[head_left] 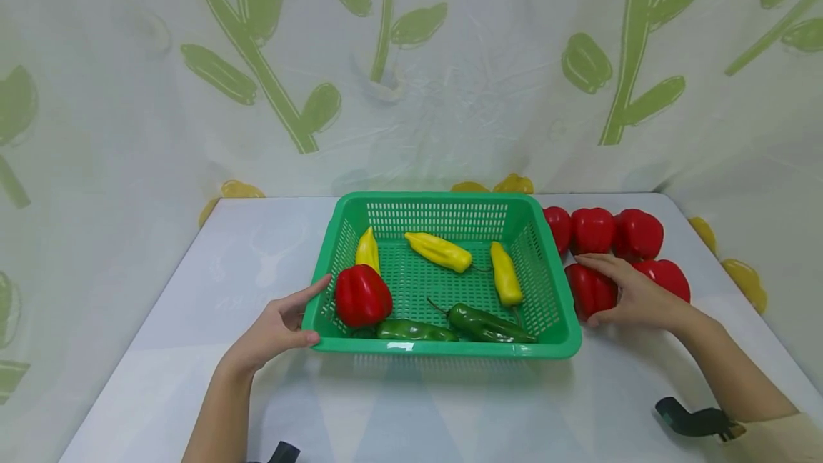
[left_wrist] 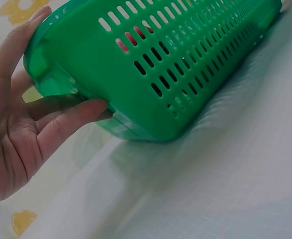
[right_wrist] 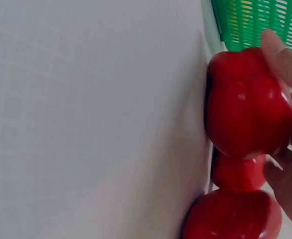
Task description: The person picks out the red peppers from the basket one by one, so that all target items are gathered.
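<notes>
A green plastic basket [head_left: 444, 349] stands on the table. My left hand [head_left: 273, 331] holds its left side near the front corner, thumb and fingers on the rim and outer wall in the left wrist view. Outside the basket's right wall, my right hand [head_left: 633, 297] grips a red bell pepper [right_wrist: 250, 107], thumb on one side and fingers on the other. The basket holds another red bell pepper [head_left: 363, 296] at the left, yellow peppers [head_left: 439, 251] towards the back and middle, and long green peppers [head_left: 489, 323] along the front. The right hand partly hides its pepper in the head view.
More red bell peppers [head_left: 593, 231] lie close together right of the basket, behind and beside my right hand. The white table [head_left: 257, 249] runs back to a curtain [head_left: 476, 91] printed with leaves and flowers. A dark strap [head_left: 694, 420] is on my right wrist.
</notes>
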Available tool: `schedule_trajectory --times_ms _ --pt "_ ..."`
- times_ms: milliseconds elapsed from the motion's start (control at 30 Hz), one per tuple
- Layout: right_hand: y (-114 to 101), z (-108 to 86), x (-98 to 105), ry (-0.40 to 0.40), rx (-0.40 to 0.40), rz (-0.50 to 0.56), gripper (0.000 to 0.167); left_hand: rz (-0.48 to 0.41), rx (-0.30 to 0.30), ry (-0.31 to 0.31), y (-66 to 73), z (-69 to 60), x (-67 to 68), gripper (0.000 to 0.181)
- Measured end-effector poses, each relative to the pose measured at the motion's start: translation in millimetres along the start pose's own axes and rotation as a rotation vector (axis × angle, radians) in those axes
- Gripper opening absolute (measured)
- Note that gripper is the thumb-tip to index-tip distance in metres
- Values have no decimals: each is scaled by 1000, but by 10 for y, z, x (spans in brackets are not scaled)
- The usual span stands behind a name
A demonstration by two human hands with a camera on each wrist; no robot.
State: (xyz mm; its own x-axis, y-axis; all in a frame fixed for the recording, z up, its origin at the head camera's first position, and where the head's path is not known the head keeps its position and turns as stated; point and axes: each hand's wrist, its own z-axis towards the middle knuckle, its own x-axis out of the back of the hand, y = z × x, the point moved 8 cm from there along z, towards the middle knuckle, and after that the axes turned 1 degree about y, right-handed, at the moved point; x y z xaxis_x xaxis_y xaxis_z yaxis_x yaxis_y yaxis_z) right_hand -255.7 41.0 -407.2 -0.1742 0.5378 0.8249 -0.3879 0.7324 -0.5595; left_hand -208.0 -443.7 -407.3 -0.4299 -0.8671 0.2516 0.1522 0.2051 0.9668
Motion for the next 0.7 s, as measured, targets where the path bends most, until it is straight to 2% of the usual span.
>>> schedule_trajectory --times_ms 467,700 --pt "51 36 135 5 18 -216 99 18 18 4 8 7 9 77" --pt "77 29 185 -39 -8 -218 102 25 10 4 -2 5 5 76"
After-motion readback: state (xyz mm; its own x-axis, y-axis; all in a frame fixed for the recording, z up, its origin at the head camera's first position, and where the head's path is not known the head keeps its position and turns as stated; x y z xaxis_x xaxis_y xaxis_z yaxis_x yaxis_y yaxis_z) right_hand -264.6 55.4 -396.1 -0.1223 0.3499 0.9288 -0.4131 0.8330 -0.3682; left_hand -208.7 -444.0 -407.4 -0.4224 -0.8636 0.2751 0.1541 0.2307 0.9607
